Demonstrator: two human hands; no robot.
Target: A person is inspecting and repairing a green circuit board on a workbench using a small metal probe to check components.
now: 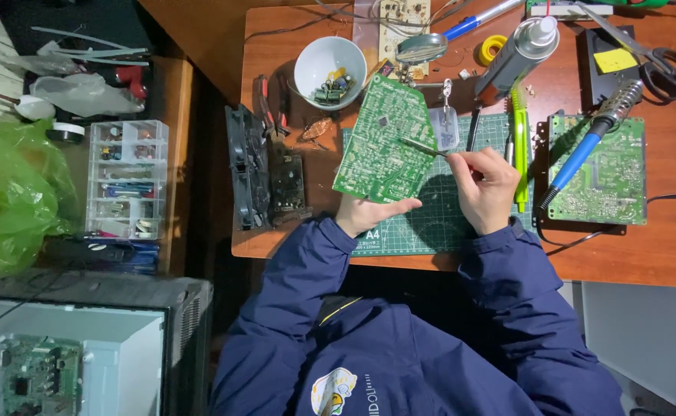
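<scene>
My left hand [370, 213] grips the near edge of a green circuit board [383, 139] and holds it tilted up over the green cutting mat [438, 219]. My right hand [486, 187] pinches metal tweezers [424, 147], whose tips touch the board's right side. Both sleeves are dark blue.
A white bowl [329, 69] with small parts stands behind the board. A blue-handled soldering iron [589, 135] lies over a second green board [601, 173] at the right. Scissors [657, 62], a spray can [519, 50], a magnifier [421, 48], pliers [265, 104] and a parts drawer box [127, 177] surround the mat.
</scene>
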